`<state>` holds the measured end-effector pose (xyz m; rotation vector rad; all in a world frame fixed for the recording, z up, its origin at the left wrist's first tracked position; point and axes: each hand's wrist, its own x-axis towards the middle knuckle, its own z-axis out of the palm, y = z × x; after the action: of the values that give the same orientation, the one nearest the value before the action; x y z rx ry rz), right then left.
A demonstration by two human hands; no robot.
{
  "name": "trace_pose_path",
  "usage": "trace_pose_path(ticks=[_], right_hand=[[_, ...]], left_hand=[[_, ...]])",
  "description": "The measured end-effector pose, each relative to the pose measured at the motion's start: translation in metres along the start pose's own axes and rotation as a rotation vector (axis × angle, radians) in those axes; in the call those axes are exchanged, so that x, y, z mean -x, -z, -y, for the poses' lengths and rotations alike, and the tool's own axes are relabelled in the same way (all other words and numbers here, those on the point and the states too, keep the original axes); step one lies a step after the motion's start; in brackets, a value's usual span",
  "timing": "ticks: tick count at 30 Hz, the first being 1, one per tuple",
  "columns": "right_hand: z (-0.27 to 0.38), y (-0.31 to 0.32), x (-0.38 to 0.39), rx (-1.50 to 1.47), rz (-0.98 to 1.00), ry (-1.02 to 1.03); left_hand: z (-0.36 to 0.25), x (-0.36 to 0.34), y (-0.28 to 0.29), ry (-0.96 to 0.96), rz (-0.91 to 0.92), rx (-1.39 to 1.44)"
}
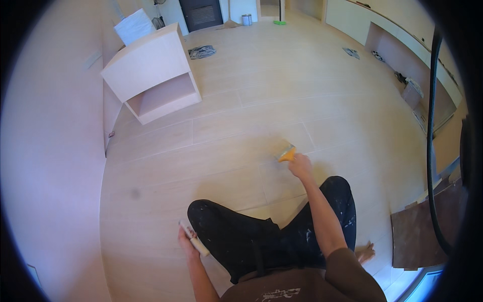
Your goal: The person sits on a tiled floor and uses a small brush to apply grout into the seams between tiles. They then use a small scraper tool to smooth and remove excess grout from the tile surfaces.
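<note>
My right hand (301, 165) grips a yellow-handled scraper or brush (286, 154) with a flat, lighter end, held low over the pale plank-patterned floor (241, 151); whether it touches the floor I cannot tell. At the lower left, beside my bent left knee, my left hand (186, 244) is closed on a pale tool (197, 242) with a cream handle and a flat end. I am low on the floor in dark, paint-spotted trousers (226, 226), with a bare foot at the right.
A pale wooden cabinet (136, 65) stands upper left beside the wall (50, 176). Cloths (202, 51), a tin (246, 19) and a green-headed floor tool (279, 22) lie farther off. A built-in ledge (347, 22) runs along the right, with brown boards (417, 231) and a hanging black cable (431, 126) nearer.
</note>
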<state>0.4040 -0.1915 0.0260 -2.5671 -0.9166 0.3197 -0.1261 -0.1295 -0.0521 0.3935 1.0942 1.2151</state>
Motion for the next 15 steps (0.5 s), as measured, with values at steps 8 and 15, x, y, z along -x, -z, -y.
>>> trace_pose_path(ticks=[8, 15], right_hand=[[-0.067, -0.058, 0.057, -0.593, -0.591, -0.527], [0.014, -0.025, 0.066, -0.872, -0.457, -0.133]], left_hand=[[0.015, -0.005, 0.109, 0.067, -0.15, -0.482], [0.044, 0.018, 0.068, -0.68, -0.082, -1.563]])
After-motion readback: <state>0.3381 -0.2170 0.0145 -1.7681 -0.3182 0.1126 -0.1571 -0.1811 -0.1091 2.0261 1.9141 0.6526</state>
